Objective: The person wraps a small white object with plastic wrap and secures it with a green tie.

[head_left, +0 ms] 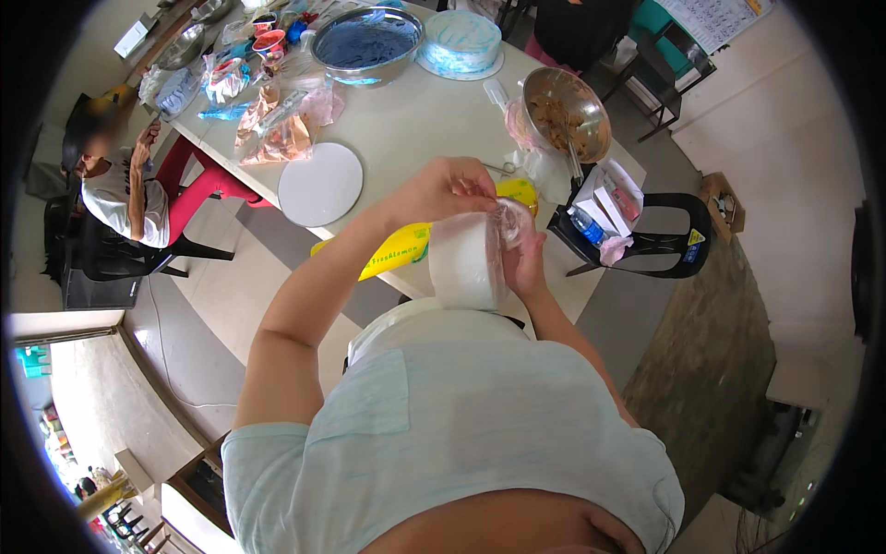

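Observation:
A wide, whitish roll of plastic film (464,263) is held upright against my shirt front at the table's near edge. My left hand (457,187) reaches over its top, with thumb and fingers pinched on a thin clear edge of the film. On the roll's right side my right hand (525,260) grips it near the open end, where crumpled clear film (513,222) shows. Part of that hand is hidden behind the roll. Just beyond lies a yellow printed package (399,252), partly covered by the roll and my left forearm.
A round white board (320,185) overhangs the table's left edge. Farther off are piping bags (277,129), a bowl of dark blue icing (367,44) and a blue-white cake (459,44). A steel bowl of brown mixture (566,118) stands right, beside a loaded chair (646,231). A person (129,185) sits left.

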Available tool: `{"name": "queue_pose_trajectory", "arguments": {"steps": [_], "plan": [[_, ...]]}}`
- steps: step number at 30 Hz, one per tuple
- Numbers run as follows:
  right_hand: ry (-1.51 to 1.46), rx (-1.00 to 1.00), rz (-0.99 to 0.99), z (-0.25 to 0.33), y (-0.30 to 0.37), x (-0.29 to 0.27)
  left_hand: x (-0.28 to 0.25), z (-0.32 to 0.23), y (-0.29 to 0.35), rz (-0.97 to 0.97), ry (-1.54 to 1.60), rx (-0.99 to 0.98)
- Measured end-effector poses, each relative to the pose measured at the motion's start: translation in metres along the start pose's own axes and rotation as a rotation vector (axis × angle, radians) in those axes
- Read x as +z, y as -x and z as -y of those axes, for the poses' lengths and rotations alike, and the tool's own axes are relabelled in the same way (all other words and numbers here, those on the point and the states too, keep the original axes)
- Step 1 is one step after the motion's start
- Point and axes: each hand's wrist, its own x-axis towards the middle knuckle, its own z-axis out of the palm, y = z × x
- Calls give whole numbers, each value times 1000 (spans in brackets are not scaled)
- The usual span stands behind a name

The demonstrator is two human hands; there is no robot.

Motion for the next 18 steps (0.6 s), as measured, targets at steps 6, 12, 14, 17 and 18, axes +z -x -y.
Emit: {"name": "queue_pose_trajectory", "arguments": {"steps": [6,12,14,17,18], "plan": [[521,145,-71,11,-6,13,-10,17,-7,2,310,-102],[328,251,-219,22,-30,25,-10,20,-4,10,272,-114],[292,199,-208,21,-33,21,-13,26,1,20,383,-167],[239,155,-202,18,-35,14,-23,44,10,84,467,-208],[225,160,-205,18,-36,13,-25,50,11,138,439,-193]]}}
